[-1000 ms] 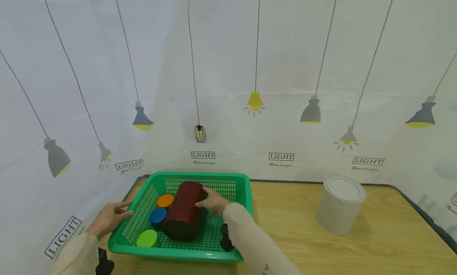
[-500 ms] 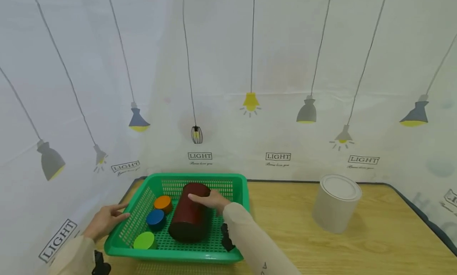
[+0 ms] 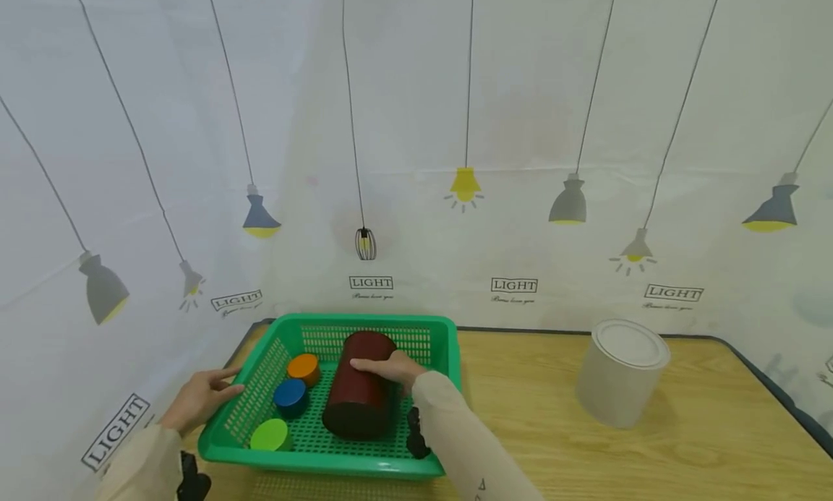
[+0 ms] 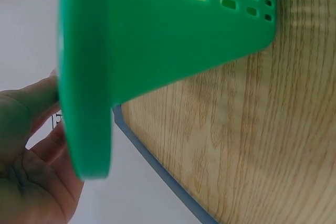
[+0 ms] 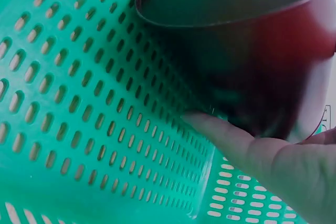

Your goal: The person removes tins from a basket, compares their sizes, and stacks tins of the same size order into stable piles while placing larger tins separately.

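Observation:
A dark red canister (image 3: 363,385) lies on its side inside a green plastic basket (image 3: 325,466). My right hand (image 3: 398,369) holds it from the right, one digit laid across its top. In the right wrist view a finger (image 5: 231,135) reaches beneath the canister, close to the basket's perforated floor; the other fingers are mostly hidden. My left hand (image 3: 200,400) touches the basket's left rim from outside with extended fingers, and the rim covers the fingertips in the left wrist view. Left of the canister sit three round pieces: orange (image 3: 304,369), blue (image 3: 291,397) and lime green (image 3: 270,435).
A pale grey can (image 3: 618,385) with a lid stands upright on the wooden table (image 3: 520,414), right of the basket. Behind the table hangs a white sheet (image 3: 416,139) printed with lamps. A dark edge (image 4: 168,177) borders the tabletop.
The canister has shifted to the right in the basket, away from the round pieces. My right hand has come round it, a digit now across its top. The left hand stays at the rim.

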{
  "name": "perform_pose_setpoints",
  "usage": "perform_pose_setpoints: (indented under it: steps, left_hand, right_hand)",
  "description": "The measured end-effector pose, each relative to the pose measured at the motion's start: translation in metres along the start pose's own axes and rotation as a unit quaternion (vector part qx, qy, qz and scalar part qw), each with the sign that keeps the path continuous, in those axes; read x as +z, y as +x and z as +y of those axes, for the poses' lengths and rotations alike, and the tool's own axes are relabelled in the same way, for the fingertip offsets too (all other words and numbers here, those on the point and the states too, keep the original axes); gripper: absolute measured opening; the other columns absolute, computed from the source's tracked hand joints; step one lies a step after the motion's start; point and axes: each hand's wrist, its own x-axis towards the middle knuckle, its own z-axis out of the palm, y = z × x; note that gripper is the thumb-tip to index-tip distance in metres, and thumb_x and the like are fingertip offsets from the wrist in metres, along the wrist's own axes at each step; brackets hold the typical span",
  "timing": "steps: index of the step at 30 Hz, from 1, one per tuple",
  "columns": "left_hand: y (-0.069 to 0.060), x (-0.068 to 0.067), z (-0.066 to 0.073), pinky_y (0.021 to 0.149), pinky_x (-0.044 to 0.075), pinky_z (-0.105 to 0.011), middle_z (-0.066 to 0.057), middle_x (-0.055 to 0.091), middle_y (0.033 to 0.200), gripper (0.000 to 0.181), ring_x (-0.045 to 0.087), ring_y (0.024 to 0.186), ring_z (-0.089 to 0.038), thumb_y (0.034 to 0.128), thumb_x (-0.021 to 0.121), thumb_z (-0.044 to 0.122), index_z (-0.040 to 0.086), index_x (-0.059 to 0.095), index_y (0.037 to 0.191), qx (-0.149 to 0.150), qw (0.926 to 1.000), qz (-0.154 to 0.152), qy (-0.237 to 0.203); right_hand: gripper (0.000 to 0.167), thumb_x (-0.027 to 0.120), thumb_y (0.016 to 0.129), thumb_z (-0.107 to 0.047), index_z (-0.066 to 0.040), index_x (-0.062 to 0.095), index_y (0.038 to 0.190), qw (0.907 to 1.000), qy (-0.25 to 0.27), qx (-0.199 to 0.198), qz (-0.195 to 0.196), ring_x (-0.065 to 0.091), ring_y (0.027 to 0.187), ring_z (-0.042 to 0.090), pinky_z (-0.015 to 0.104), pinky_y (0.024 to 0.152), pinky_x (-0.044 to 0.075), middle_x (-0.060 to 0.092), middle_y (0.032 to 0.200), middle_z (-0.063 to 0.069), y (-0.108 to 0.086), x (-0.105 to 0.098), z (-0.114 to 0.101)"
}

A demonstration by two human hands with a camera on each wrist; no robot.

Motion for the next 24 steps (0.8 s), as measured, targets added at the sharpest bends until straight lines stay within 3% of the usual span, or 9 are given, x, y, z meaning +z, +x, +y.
perform_pose_setpoints:
  steps: [13,24]
  left_hand:
    - [-0.0007,0.0004,0.0008,0.064,0.049,-0.038,-0.029,0.057,0.097,0.054,0.059,0.073,-0.024,0.0880,0.056,0.020,-0.013,0.036,0.127,0.003,0.9996,0.013,0.023]
    - [-0.0014,0.0032,0.0010,0.062,0.050,-0.037,-0.030,0.057,0.096,0.053,0.060,0.071,-0.023,0.0873,0.056,0.017,-0.014,0.037,0.126,0.007,0.9995,0.017,0.024]
  right_hand:
    - [0.098,0.072,0.066,-0.045,0.006,0.021,0.132,0.9988,0.032,0.035,0.010,0.049,0.094,0.035,0.054,0.074,0.044,0.046,0.105,0.019,0.0001,0.0039,-0.0037]
    - [0.096,0.073,0.067,-0.041,0.004,0.020,0.133,0.9986,0.018,0.045,-0.021,0.042,0.105,0.039,0.060,0.086,0.034,0.043,0.113,0.019,-0.0069,-0.0038,-0.0069]
